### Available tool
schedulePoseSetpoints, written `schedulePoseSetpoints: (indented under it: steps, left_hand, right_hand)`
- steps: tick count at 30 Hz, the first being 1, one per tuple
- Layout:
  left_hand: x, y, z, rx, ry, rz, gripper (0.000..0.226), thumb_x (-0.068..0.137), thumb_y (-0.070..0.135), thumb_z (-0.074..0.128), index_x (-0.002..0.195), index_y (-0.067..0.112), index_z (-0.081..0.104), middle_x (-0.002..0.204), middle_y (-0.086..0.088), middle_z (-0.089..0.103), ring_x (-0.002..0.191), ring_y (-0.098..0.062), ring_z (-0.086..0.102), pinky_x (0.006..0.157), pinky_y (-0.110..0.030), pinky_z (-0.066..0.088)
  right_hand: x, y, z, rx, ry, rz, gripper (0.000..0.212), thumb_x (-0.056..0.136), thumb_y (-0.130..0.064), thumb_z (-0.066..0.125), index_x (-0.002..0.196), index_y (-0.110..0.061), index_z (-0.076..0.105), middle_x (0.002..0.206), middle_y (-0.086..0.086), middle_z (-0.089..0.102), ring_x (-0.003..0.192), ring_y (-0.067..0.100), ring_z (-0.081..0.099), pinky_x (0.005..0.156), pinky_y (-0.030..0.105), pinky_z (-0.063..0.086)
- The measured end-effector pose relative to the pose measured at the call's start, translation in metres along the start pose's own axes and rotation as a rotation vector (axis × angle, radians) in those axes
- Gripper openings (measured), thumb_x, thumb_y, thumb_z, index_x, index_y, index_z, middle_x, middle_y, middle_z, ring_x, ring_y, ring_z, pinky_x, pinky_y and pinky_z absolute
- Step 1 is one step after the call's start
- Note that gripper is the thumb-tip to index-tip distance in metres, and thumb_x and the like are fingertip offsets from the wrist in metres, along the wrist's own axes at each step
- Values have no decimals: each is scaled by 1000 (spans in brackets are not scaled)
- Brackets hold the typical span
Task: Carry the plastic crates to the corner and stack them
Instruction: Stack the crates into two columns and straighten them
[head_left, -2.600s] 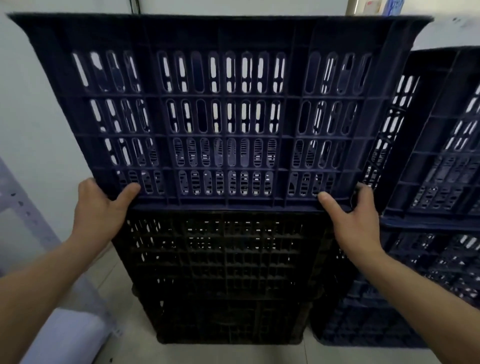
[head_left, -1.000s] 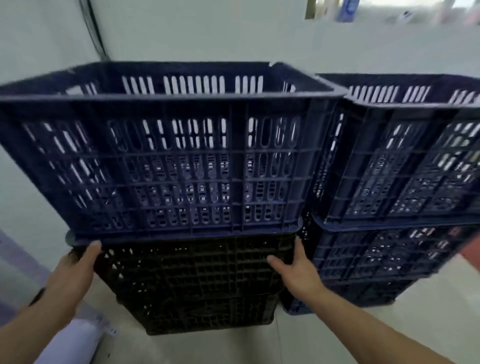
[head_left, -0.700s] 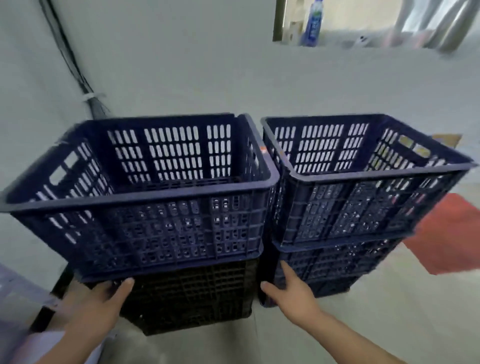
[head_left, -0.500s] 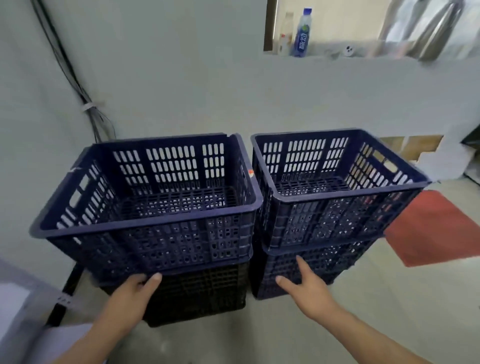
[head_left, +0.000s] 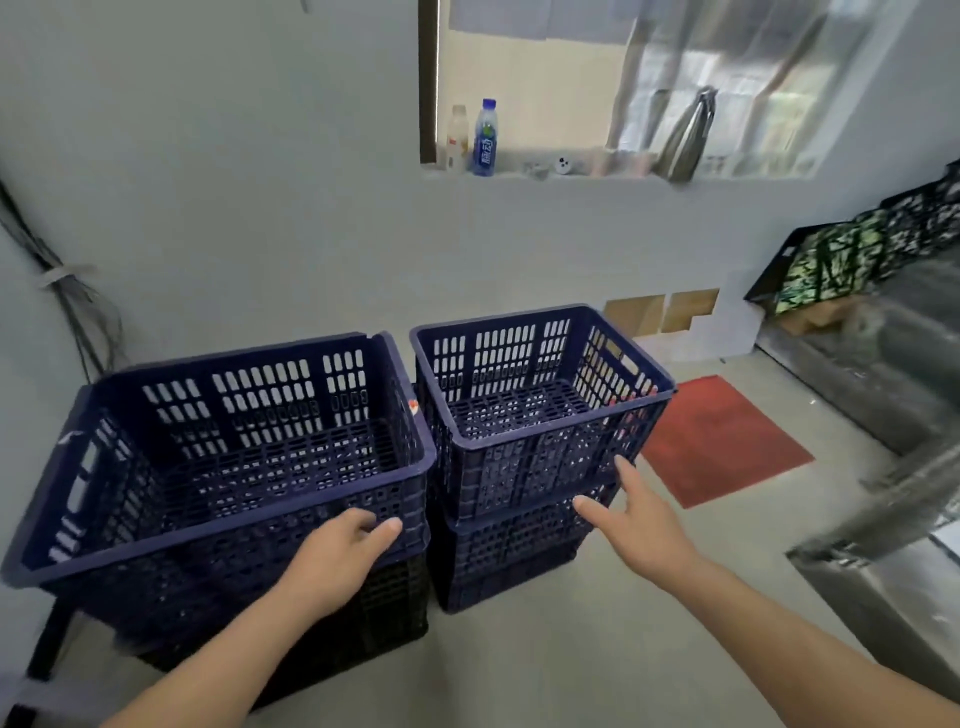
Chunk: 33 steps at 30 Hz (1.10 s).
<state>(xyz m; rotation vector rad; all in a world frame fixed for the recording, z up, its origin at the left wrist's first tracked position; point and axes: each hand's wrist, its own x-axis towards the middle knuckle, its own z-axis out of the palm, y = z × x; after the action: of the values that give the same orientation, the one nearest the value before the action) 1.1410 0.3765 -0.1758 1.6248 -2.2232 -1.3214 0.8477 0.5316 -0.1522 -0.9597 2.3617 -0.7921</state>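
We judge the stacking here done, any further crates out of view: the blue crate (head_left: 156, 582) sits on the black crate (head_left: 395, 597), a blue stack (head_left: 519, 483) just right of that black crate, our left grip (head_left: 337, 561) resting slack against the blue crate's front, our right grip (head_left: 634, 525) spread and empty.

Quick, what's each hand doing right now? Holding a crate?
Left hand: open, fingers relaxed in front of the dark blue slotted plastic crate, gripping nothing.
Right hand: open, fingers spread, holding nothing.
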Motion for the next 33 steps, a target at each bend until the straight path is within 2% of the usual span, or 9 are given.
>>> schedulePoseSetpoints:
  steps: [5, 11, 16, 19, 24, 29, 33]
  left_hand:
    - [5, 41, 6, -12, -19, 44, 60, 101, 52, 48, 146, 12, 47, 137, -6, 58, 122, -23, 56, 98, -31, 43]
    - [19, 75, 27, -8, 12, 20, 64, 100, 53, 51, 147, 11, 46, 140, -7, 57, 124, -23, 56, 99, -31, 43]
    - [32, 111, 60, -25, 93, -75, 61, 100, 50, 53, 145, 10, 48, 137, -9, 59, 122, -25, 57, 99, -34, 44]
    - [37, 133, 87, -46, 157, -136, 61, 99, 50, 53, 145, 10, 49, 135, -8, 59, 122, -25, 57, 94, -31, 42]
    - [43, 168, 123, -123, 263, -219, 60, 99, 51, 54, 144, 11, 51, 136, -8, 59, 124, -25, 55, 100, -35, 43]
    - [53, 183, 143, -161, 330, -277, 63, 97, 52, 56, 145, 13, 49, 136, -6, 58, 123, -25, 55, 103, -38, 44]
    - [70, 178, 150, -174, 362, -298, 67, 96, 53, 58, 148, 13, 46, 139, -7, 57, 125, -26, 54, 104, -39, 43]
  right_hand:
    - [-5, -3, -38, 15, 45, -3, 87, 97, -45, 68, 165, -22, 20, 165, -1, 37, 149, 26, 40, 115, 38, 34]
    - [24, 17, -75, 31, 47, -31, 77, 98, -39, 68, 161, -24, 28, 157, -4, 48, 142, 27, 48, 108, 38, 39]
    - [81, 50, -99, 52, -2, -66, 82, 97, -42, 69, 163, -25, 25, 160, -2, 45, 144, 28, 46, 109, 41, 40]
    - [115, 69, -116, 62, -62, -99, 84, 96, -44, 69, 164, -25, 23, 161, -2, 43, 145, 29, 45, 111, 43, 40]
    - [157, 95, -150, 27, -140, -146, 74, 98, -37, 69, 160, -28, 31, 155, -1, 50, 140, 31, 50, 101, 39, 42]
    - [189, 114, -164, -5, -141, -149, 76, 96, -35, 71, 160, -25, 30, 157, 3, 49, 141, 35, 48, 105, 42, 42]
    - [202, 134, -159, -8, -128, -104, 88, 93, -39, 74, 163, -22, 23, 163, 7, 41, 147, 34, 41, 113, 45, 37]
